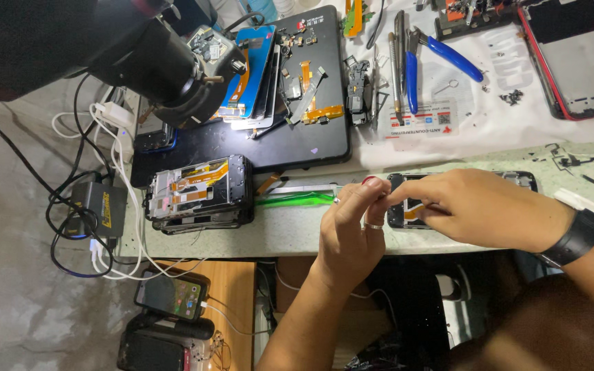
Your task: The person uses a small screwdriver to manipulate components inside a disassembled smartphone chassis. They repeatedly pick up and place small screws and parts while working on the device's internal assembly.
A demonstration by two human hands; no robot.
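Here the right hand (476, 206) pins an opened phone (407, 206) (thin, probably fragile, best gripped by its edges) while the left hand (352, 220) beside it pinches something small, seemingly red.

- lit phone screen with coloured app icons (171, 295): on the wooden shelf below the bench edge, lower left, white cable plugged in.
- dark, unlit phone screen (151, 352): just below the lit one, at the frame bottom.
- white rectangular paper label with black square codes and a red mark (421, 119): flat on the white mat, under the blue-handled pliers' tips.
- yellow label on black power adapter (106, 209): far left, among the cables.
- stack of loose phone display panels, top one blue-edged (259, 69): leaning on the black mat, upper centre.
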